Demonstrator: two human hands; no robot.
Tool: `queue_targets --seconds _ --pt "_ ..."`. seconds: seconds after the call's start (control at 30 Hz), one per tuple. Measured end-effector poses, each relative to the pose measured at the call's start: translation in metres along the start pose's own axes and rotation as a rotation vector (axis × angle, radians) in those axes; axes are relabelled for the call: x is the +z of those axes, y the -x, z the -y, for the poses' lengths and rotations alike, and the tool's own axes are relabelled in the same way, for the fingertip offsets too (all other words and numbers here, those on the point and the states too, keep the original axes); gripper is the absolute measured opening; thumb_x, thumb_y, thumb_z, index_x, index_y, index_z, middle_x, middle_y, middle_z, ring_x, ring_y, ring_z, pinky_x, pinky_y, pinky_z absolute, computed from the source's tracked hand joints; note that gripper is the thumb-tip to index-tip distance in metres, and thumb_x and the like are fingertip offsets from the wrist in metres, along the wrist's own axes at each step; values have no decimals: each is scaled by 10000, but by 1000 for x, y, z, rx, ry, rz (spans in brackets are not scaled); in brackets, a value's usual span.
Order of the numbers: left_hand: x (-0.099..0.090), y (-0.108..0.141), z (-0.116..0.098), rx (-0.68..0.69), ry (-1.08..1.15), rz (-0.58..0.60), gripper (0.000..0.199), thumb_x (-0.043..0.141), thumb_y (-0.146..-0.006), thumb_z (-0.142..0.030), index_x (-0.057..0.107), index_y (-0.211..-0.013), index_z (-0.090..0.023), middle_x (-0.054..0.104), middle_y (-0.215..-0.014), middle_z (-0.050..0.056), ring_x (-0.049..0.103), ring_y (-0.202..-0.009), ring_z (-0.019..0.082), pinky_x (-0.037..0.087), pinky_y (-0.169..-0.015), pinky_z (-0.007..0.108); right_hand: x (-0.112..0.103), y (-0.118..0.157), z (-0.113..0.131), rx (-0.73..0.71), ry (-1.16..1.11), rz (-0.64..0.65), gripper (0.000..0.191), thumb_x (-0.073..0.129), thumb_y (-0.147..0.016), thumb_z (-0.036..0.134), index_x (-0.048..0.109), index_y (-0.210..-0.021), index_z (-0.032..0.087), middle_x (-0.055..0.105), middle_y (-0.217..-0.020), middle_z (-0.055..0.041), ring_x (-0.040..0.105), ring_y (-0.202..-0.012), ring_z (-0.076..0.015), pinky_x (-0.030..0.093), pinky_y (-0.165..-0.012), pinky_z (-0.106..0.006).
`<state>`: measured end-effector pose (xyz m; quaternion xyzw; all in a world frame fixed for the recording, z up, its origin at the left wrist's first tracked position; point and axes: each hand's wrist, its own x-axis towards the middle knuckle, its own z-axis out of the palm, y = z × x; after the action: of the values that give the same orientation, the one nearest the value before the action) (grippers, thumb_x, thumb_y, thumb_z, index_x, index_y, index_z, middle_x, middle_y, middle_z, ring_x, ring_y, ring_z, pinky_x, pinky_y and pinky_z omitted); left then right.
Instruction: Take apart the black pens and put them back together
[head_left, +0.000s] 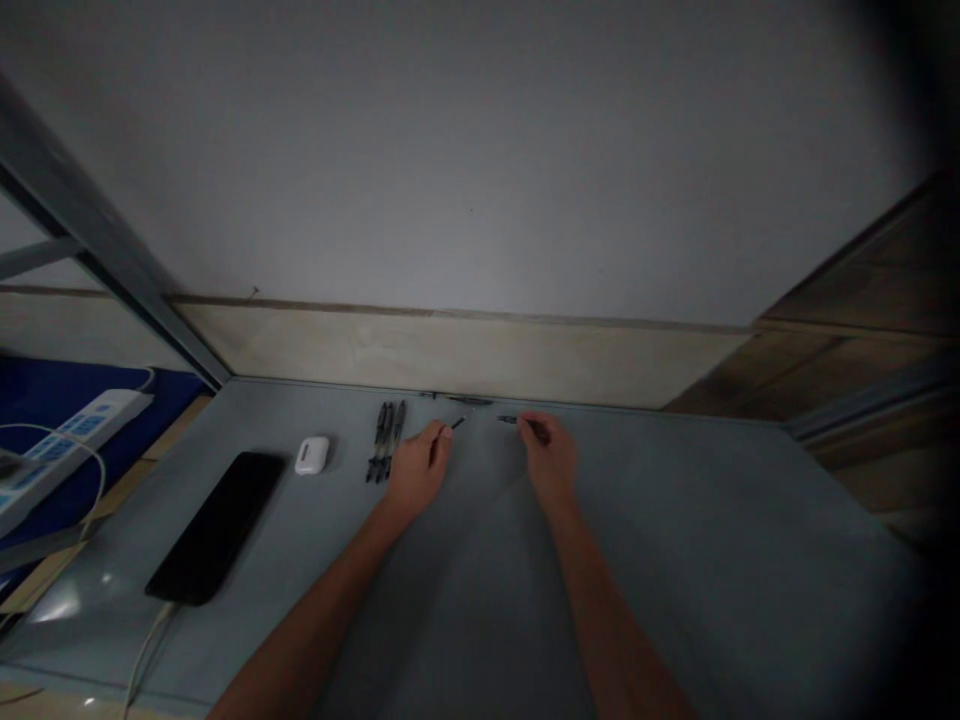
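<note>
Near the back of the grey table (480, 560), my left hand (420, 465) is closed on a small dark pen part (458, 423) that sticks out past the fingertips. My right hand (550, 455) pinches another dark pen part (508, 419), its tip pointing left. A gap separates the two parts. Just left of my left hand lie several dark pens (386, 440) side by side. Thin dark pen pieces (469, 400) rest along the table's back edge, between and beyond my hands.
A white earbud case (312, 455) and a black phone (216, 528) with a white cable lie on the left. Farther left is a white power strip (71, 445) on a blue surface. A wall (480, 350) stands behind the table.
</note>
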<state>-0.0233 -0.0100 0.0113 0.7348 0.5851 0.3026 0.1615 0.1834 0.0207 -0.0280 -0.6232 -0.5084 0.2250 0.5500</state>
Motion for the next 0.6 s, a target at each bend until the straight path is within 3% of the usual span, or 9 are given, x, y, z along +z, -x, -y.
queue_targets --seconds 0.13,0.23,0.37,0.6 --pt "0 0 1 -35 33 -3 402 254 -964 -440 567 -924 -191 545 -584 -27 526 -538 119 308 -540 217 -2 1 -6 -143 249 -19 182 552 -816 356 637 -866 202 658 -867 -88 591 -813 -235 451 -806 -412" --pt "1 0 3 -28 0 2 439 273 -953 -471 585 -833 -188 545 -567 -19 525 -537 118 293 -532 219 -1 1 -9 -235 369 -19 126 557 -809 317 638 -825 222 652 -854 -84 563 -862 -257 407 -864 -447" --pt "3 1 3 -9 -72 28 483 289 -944 -505 575 -726 -183 559 -563 -6 532 -539 121 287 -528 224 1 1 -10 -264 360 10 143 529 -819 277 655 -861 226 650 -881 -85 555 -873 -258 402 -867 -443" --pt "6 3 0 22 -184 56 473 291 -949 -497 598 -765 -187 629 -632 18 574 -588 130 313 -536 222 2 3 -2 -268 392 14 191 495 -848 279 649 -942 217 624 -959 -97 534 -931 -252 398 -903 -431"
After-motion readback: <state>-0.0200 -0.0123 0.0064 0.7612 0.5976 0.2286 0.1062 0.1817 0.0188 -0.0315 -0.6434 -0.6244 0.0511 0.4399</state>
